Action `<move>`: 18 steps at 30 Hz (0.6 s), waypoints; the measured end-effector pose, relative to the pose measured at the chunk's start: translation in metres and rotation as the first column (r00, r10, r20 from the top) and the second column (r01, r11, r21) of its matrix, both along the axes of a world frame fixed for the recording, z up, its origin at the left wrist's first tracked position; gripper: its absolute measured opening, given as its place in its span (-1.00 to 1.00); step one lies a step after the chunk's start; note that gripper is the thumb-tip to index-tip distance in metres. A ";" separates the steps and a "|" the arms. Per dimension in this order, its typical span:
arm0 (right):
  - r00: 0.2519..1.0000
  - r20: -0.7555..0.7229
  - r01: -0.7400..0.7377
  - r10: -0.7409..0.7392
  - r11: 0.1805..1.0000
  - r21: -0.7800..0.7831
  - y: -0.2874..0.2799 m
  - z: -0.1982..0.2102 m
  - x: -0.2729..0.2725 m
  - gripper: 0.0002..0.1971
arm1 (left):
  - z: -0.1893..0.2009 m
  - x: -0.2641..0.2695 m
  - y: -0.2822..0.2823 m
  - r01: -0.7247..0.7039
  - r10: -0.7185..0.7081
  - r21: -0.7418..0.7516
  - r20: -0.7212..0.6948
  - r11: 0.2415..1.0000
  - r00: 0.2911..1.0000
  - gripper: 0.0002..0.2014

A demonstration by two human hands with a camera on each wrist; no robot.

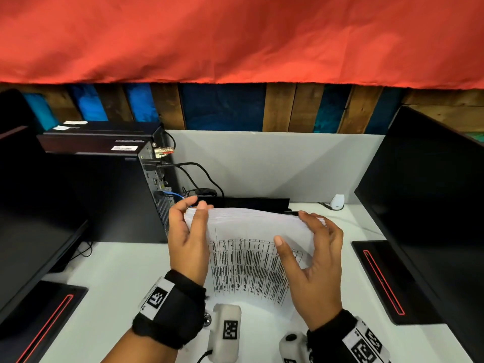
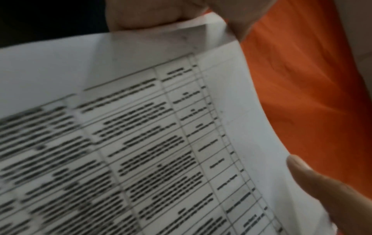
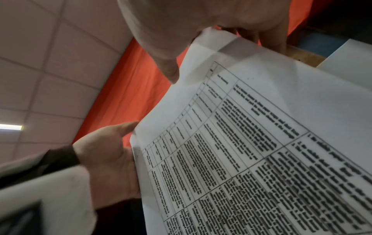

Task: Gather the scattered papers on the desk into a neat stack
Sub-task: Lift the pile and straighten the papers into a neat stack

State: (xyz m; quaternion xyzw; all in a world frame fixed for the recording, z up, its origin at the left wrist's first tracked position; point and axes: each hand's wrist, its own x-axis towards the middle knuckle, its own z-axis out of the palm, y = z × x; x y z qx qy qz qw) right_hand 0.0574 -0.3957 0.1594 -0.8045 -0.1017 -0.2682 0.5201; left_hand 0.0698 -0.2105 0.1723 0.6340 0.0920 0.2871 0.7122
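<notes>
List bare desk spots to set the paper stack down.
Bare desk between the left monitor base and left hand; a narrower strip between right hand and right monitor base. Crowded back left: tower, cables. Centre is taken by the held paper stack.

Right of the computer tower (image 1: pixel 110 195): black bar (image 1: pixel 251 202), small white gadget (image 1: pixel 337 202), monitor (image 1: pixel 429 205); red cloth (image 1: pixel 235 38) above.

Papers (image 1: pixel 251 226) between left hand (image 1: pixel 187 244) and right hand (image 1: pixel 317 268)

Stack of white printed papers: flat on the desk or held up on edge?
Held up on edge: left hand and right hand grip the stack of white printed papers by its sides, sheet edges uppermost.
</notes>
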 end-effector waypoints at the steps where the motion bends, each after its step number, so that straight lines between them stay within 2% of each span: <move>1: 1.000 -0.002 -0.003 0.003 0.999 0.041 -0.001 -0.001 0.001 -0.46 | -0.004 -0.003 0.002 0.038 -0.038 -0.007 0.011 0.999 0.999 -0.52; 4: 0.996 -0.075 -0.030 0.054 0.956 0.293 -0.006 -0.008 0.005 -0.23 | -0.017 -0.012 0.007 0.157 -0.157 0.000 0.040 0.988 0.987 -0.03; 6: 0.981 -0.146 -0.065 0.128 0.925 0.375 -0.006 -0.013 0.005 -0.17 | -0.026 -0.014 0.009 0.253 -0.253 -0.064 0.015 0.965 0.967 0.07; 8: 0.963 -0.170 -0.125 0.209 0.906 0.403 -0.004 -0.015 0.003 -0.22 | -0.033 -0.013 0.010 0.306 -0.310 -0.098 -0.036 0.947 0.950 0.06; 11: 0.961 -0.188 -0.104 0.204 0.892 0.440 -0.002 -0.017 0.004 -0.23 | -0.038 -0.009 0.013 0.327 -0.338 -0.127 -0.075 0.936 0.938 0.04; 14: 0.930 -0.284 -0.087 0.232 0.892 0.445 -0.003 -0.026 0.010 -0.26 | -0.044 -0.005 0.016 0.363 -0.375 -0.096 -0.160 0.927 0.913 -0.14; 16: 0.907 -0.356 -0.063 0.225 0.908 0.413 -0.007 -0.033 0.019 -0.38 | -0.053 -0.002 0.021 0.367 -0.377 -0.090 -0.249 0.926 0.892 -0.29; 18: 0.853 -0.422 -0.084 0.305 0.880 0.467 -0.013 -0.036 0.026 -0.50 | -0.061 0.001 0.025 0.374 -0.385 -0.097 -0.320 0.922 0.866 -0.32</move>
